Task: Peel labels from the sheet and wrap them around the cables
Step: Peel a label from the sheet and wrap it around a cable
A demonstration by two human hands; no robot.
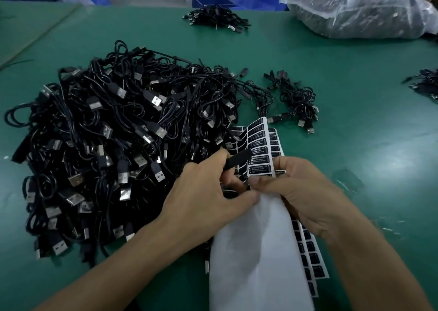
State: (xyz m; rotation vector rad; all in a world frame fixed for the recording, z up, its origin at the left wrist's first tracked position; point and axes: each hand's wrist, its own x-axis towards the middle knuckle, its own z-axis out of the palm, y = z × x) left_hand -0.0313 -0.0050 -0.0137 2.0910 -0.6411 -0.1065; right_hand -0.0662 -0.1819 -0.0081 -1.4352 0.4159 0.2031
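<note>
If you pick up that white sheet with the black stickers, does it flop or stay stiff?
Probably floppy: the white paper sheet of black labels bends and curls between the left hand and right hand. It looks thin, so likely very light. Its backing seems smooth, so it may slide on the green table.

The left hand (203, 192) grips a cable (238, 159) — right hand (308, 192) pinches label sheet (259, 142).

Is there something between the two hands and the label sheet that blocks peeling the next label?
Nothing visible does. The right hand pinches the label sheet, and the left hand grips a black cable part just in front of its printed side. The cable pile lies behind the sheet, not between.
</note>
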